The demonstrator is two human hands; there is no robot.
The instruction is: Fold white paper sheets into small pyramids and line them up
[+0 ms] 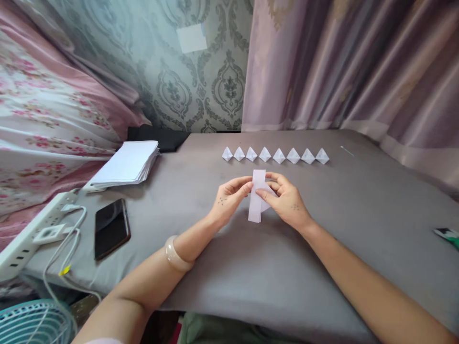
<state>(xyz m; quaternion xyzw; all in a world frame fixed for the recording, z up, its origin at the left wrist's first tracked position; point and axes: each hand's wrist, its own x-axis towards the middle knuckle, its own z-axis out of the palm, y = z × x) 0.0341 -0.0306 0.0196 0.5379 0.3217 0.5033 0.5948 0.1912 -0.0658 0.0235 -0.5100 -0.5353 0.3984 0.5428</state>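
Observation:
Between both hands, above the grey-covered table, is a folded white paper strip (255, 210) with a slanting flap showing on its right side. My left hand (229, 196) pinches its left edge, thumb in front and fingers behind. From the right, my right hand (287, 198) grips the same paper with the thumb pressed on its face; some fingertips are hidden behind it. Beyond the hands stands a row of several small folded white paper shapes (264, 154), pointed at the top.
At left lie a stack of white paper (125, 162), a black phone (112, 229) and a white power strip (32, 234) with cables. A fan (32, 320) stands below the table's left corner. A thin white stick (347, 151) and a green-and-white packet (448, 235) lie to the right.

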